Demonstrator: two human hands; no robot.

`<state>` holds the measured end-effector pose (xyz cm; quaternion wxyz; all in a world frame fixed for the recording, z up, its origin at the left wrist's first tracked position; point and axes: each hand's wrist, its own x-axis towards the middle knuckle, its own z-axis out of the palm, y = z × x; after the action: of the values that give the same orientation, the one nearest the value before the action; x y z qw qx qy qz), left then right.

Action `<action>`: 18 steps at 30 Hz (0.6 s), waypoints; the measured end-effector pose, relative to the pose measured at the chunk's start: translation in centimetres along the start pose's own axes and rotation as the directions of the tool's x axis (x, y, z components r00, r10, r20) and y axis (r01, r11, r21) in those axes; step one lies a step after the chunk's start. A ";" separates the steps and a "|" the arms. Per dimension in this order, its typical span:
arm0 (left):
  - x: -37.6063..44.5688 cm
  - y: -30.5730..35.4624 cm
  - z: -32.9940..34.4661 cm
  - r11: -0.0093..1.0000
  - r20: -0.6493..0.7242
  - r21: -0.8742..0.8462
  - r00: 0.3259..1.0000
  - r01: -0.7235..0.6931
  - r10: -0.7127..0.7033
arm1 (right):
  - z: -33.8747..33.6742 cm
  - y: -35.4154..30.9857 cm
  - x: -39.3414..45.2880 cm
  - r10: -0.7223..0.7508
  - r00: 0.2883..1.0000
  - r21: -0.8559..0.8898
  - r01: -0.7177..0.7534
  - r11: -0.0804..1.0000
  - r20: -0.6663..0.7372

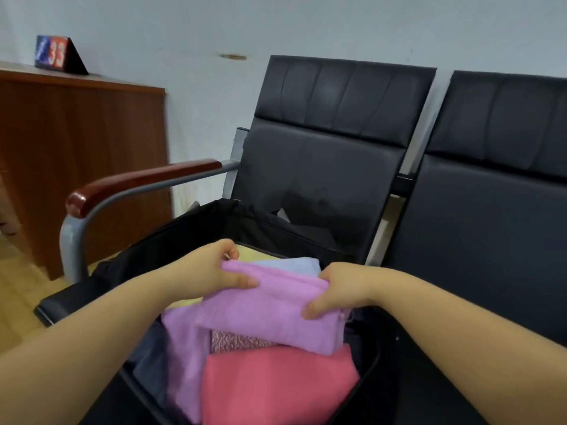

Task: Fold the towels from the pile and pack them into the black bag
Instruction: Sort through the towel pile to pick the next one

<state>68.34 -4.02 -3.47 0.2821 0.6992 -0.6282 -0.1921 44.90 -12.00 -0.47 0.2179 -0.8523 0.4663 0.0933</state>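
A folded lilac towel [270,311] is held over the open black bag [214,228], which lies on a black chair seat. My left hand [211,271] grips the towel's far left corner. My right hand [340,289] grips its right end, thumb on top. Inside the bag lie a pink towel [276,384], a second lilac towel [181,348], a patterned pink towel [236,342], a light blue towel [291,265] and a yellow towel [254,253]. The towel pile is out of view.
The bag sits on a black chair [331,142] with a red-brown armrest [138,182] on the left. A second black chair [491,210] stands to the right. A wooden cabinet [76,148] with a small number sign [58,55] is at the left.
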 end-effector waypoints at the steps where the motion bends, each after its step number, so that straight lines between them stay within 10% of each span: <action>1: 0.1 -0.8 0.0 1.000 0.055 -0.002 0.998 0.024 -0.024 | 0.1 0.4 0.5 0.005 1.000 0.061 -0.006 0.998 0.017; 8: 0.1 -2.2 0.1 0.774 0.421 -0.446 0.868 0.450 -0.262 | 0.3 3.1 1.8 -0.008 0.999 0.485 -0.017 0.874 0.048; 12: 0.6 -1.9 0.4 0.689 0.356 -0.557 0.883 0.463 -0.305 | 0.7 3.2 2.2 0.023 0.998 0.673 0.024 0.739 -0.060; 18: 1.9 -2.0 -0.4 0.612 0.126 -0.682 0.889 0.400 -0.441 | 1.2 1.2 4.4 0.100 0.994 0.974 0.020 0.227 -0.043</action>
<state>70.38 -5.77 -4.23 0.4859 0.6747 -0.3206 -0.4538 46.41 -15.34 -3.49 0.6750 -0.5234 0.4548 -0.2521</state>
